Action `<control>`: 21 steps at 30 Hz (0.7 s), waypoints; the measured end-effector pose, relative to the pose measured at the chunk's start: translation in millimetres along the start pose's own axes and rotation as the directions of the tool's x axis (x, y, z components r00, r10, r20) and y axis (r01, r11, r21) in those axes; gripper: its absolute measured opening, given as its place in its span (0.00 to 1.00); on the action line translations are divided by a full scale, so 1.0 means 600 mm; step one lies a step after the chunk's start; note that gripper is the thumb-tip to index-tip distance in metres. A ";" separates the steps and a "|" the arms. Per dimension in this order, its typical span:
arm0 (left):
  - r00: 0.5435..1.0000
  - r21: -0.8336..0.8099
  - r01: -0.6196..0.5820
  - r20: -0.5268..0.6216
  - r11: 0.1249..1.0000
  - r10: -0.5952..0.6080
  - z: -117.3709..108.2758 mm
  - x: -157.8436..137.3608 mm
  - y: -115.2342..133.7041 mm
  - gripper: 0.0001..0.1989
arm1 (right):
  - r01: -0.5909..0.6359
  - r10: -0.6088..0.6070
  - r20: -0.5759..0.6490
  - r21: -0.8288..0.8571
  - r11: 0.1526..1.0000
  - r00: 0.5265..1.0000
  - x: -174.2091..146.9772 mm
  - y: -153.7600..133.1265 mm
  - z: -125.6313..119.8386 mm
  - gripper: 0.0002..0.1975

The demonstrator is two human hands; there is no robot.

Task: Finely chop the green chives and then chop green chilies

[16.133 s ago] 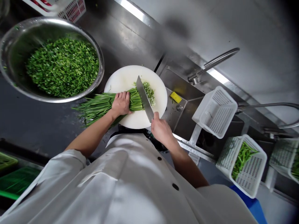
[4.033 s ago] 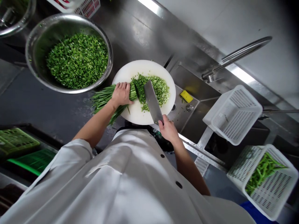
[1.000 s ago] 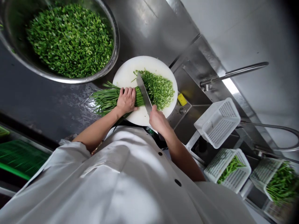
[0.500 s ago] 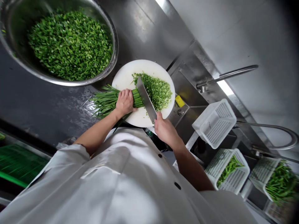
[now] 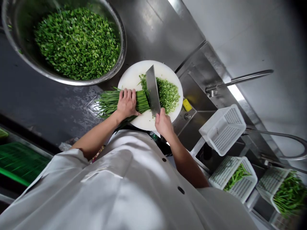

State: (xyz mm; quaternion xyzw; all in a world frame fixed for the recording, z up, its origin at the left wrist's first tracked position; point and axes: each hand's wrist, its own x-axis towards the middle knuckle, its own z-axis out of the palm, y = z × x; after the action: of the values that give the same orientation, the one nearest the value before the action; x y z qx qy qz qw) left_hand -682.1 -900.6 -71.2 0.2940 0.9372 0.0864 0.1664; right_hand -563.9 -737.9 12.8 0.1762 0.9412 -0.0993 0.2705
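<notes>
My left hand (image 5: 127,103) presses down on a bunch of garlic chives (image 5: 107,101), its fingers curled over the stalks. The cut ends of the bunch lie on a round white cutting board (image 5: 141,123), and the leafy ends stick out past its left edge. Closed round its handle, my right hand (image 5: 164,123) holds a cleaver (image 5: 153,91). The blade stands between the cut end of the bunch and a heap of chopped chives (image 5: 168,95) on the board's right side. Its handle is hidden in my fist.
A large steel bowl (image 5: 123,48) of chopped greens stands at the upper left. Right of the board are a sink with a yellow sponge (image 5: 187,105), a faucet (image 5: 242,80) and a white basket (image 5: 203,129). Farther right, two more baskets hold green vegetables. A green crate (image 5: 21,163) sits lower left.
The cleaver has come away from the bunch's cut end towards the chopped heap, its blade now more upright in view. My left hand still presses the bunch. The whole view has shifted slightly.
</notes>
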 end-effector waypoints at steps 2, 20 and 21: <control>1.000 0.005 -0.003 -0.012 1.000 0.003 -0.001 -0.004 -0.005 0.65 | -0.006 0.007 0.040 -0.031 1.000 0.999 -0.037 0.003 -0.025 0.20; 1.000 -0.046 0.010 -0.004 0.999 -0.011 0.007 -0.017 0.007 0.60 | 0.088 -0.087 0.057 -0.014 0.996 0.995 0.075 -0.036 0.051 0.16; 1.000 -0.044 0.008 0.001 0.999 -0.008 0.008 -0.019 0.009 0.62 | 0.090 -0.089 0.051 -0.007 0.996 0.995 0.075 -0.034 0.052 0.16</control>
State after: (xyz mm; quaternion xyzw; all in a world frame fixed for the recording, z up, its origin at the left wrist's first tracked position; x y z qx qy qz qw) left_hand -668.5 -902.4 -71.3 0.2866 0.9361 0.1064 0.1736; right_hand -592.8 -752.8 -35.6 0.1300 0.9415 -0.1113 0.2902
